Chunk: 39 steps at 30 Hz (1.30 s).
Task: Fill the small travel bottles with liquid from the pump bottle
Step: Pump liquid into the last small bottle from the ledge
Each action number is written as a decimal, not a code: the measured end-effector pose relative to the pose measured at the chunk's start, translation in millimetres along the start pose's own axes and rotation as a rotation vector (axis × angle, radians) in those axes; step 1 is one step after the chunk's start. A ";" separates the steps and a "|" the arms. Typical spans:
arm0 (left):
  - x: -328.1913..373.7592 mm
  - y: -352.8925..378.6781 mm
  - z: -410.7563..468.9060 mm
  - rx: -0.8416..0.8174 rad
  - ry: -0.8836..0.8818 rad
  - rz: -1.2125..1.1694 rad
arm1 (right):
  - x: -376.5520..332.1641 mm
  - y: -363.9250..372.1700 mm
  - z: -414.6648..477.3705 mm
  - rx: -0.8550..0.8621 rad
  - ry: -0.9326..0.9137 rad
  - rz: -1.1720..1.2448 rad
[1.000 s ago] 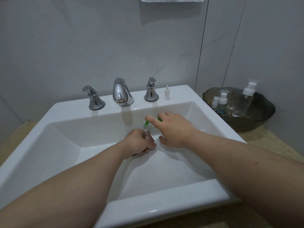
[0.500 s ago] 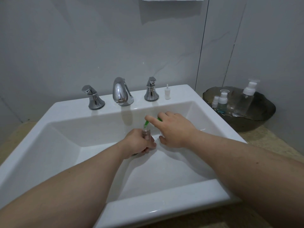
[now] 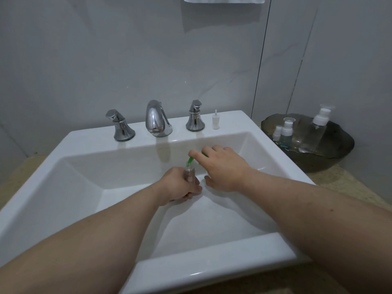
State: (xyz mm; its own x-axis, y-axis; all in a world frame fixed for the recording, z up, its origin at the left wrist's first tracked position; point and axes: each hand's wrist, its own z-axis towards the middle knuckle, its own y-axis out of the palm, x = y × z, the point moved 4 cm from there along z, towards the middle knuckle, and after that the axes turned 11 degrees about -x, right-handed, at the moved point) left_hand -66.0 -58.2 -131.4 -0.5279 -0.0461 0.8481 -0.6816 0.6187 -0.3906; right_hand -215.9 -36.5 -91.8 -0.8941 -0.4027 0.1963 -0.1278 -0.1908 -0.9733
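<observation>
Mid-frame over the sink (image 3: 84, 166), left hand (image 3: 180, 184) grips the small bottle (image 3: 189, 174); right hand (image 3: 224, 168) wraps the green-nozzled pump bottle (image 3: 190, 160): keep nozzle in the mouth, press gently

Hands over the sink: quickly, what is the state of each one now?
Left hand: closed around a small clear bottle, held upright.
Right hand: closed on a green-tipped tool whose tip meets the bottle's mouth.
</observation>
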 end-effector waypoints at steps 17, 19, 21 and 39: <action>-0.4 0.1 -0.6 -0.005 -0.021 0.002 | 0.8 -0.2 -0.1 -0.021 0.021 0.002; -0.3 -1.8 0.5 0.019 -0.025 0.003 | 2.2 -0.2 -1.1 -0.027 0.013 0.016; -0.6 -3.4 1.0 0.042 -0.030 -0.005 | 3.0 -0.4 -1.6 -0.042 0.009 0.031; -0.9 -3.4 2.6 0.055 -0.007 0.035 | 3.7 -1.3 1.9 -0.038 0.003 0.050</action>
State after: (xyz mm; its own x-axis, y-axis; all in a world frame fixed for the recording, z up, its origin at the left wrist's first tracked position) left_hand -64.5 -62.3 -131.7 -0.5552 -0.0305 0.8311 -0.6892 0.5763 -0.4392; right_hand -218.2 -39.4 -89.6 -0.9010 -0.4083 0.1465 -0.0986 -0.1362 -0.9858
